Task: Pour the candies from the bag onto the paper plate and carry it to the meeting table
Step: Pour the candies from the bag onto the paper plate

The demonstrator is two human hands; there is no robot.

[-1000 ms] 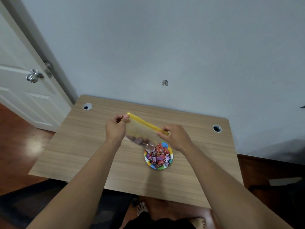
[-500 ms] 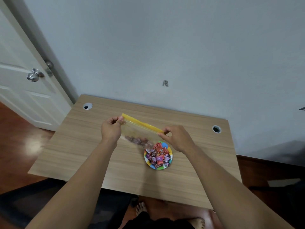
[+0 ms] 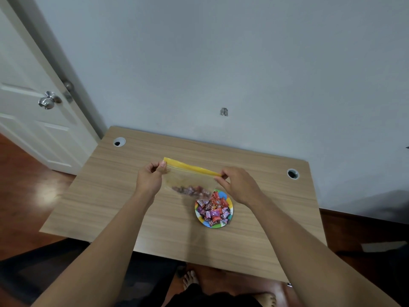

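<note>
A clear plastic bag (image 3: pixel 190 180) with a yellow zip strip along its upper edge hangs over the wooden desk, held by both ends of that strip. My left hand (image 3: pixel 150 180) pinches the left end, my right hand (image 3: pixel 240 187) the right end. Several wrapped candies (image 3: pixel 191 190) lie blurred in the bag's lower part. Just below and right of the bag, a small colourful paper plate (image 3: pixel 230 216) rests on the desk, heaped with red, pink and purple wrapped candies (image 3: pixel 213 210).
The wooden desk (image 3: pixel 106 196) stands against a pale wall, with a cable hole at the back left (image 3: pixel 119 142) and another at the back right (image 3: pixel 292 173). A white door with a metal knob (image 3: pixel 49 100) is on the left. Bare feet show under the desk's near edge.
Both hands with the bag have shifted left and lower, away from above the plate. The bag's yellow strip now lies flatter. Candies still slide about inside the bag.
</note>
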